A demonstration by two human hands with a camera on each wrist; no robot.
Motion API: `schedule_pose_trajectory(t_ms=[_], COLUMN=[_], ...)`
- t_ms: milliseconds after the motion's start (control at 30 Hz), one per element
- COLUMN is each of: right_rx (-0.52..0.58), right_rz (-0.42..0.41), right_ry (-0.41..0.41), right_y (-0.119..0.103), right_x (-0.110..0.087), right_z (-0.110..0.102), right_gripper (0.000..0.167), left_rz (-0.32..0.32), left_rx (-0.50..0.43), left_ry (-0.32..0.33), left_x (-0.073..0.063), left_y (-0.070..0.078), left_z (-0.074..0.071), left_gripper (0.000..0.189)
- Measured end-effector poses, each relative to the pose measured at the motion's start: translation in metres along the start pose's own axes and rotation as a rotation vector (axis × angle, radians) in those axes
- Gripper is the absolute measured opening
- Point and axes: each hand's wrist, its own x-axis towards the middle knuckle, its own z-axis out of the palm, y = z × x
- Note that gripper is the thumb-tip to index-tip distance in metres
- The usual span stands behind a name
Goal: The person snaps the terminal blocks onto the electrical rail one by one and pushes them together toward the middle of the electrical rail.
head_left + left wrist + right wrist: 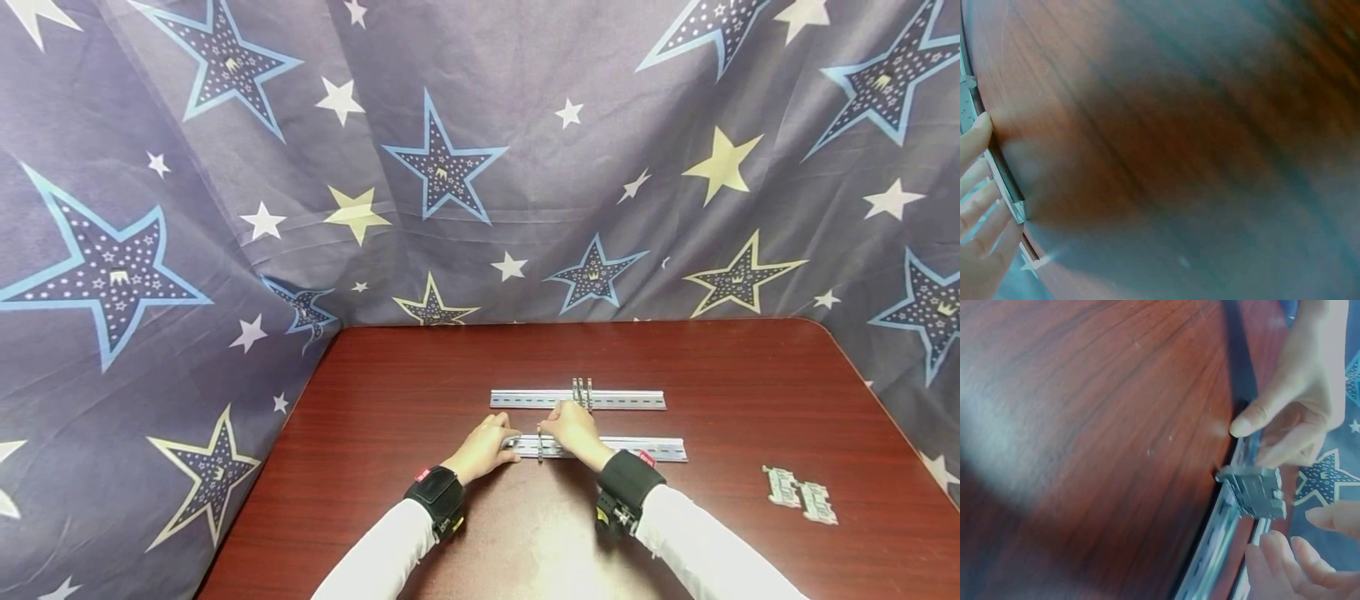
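The left hand (485, 448) grips the front DIN rail (647, 450) on the wood-grain tabletop (405, 367); a terminal block (1255, 492) stands on that rail, the right hand (576, 430), fingers parted, beside it. Star-printed fabric (465, 242) hangs beyond the rail.

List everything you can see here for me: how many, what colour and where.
Star-patterned backdrop: one, grey-purple, behind and beside the table
Table: one, red-brown, under the rails
Far rail: one, silver, toward the table's back
Near rail: one, silver, in front of it
Upright block: one, grey, on the near rail
Small blocks: three visible, grey, near the far rail's middle
Loose blocks: two, pale grey, table's right side
Wrist straps: two, black, one per wrist
Sleeves: two, white, on the forearms
Left hand: one, bare, holding the near rail's left end
Right hand: one, bare, beside the upright block
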Motion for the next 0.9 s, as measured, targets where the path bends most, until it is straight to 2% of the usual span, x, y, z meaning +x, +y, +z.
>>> schedule_pose_trajectory(t_ms=[167,400,700,800,900], right_rx=[0.034,0.042,0.145,0.153,0.15], right_rz=[0.016,-0.022,0.016,0.022,0.027], right_ry=[-0.018,0.01,-0.016,-0.01,-0.002], right_y=[0.006,0.017,0.04,0.049,0.058], right_x=[-0.003,-0.007,-0.008,-0.009,-0.012], right_z=[-0.013,-0.034,-0.059,-0.067,-0.075], right_gripper=[0.012,0.011,0.017,0.017,0.018], left_rz=[-0.007,-0.013,-0.019,-0.012,0.029], left_rx=[0.004,-0.005,-0.003,-0.014,-0.046], left_ry=[0.001,0.009,0.011,0.02,0.059], left_x=[0.0,0.0,0.0,0.0,-0.001], left_y=[0.001,0.002,0.002,0.003,0.0], left_z=[0.0,-0.001,-0.002,-0.002,0.0], left_gripper=[0.029,0.029,0.032,0.031,0.03])
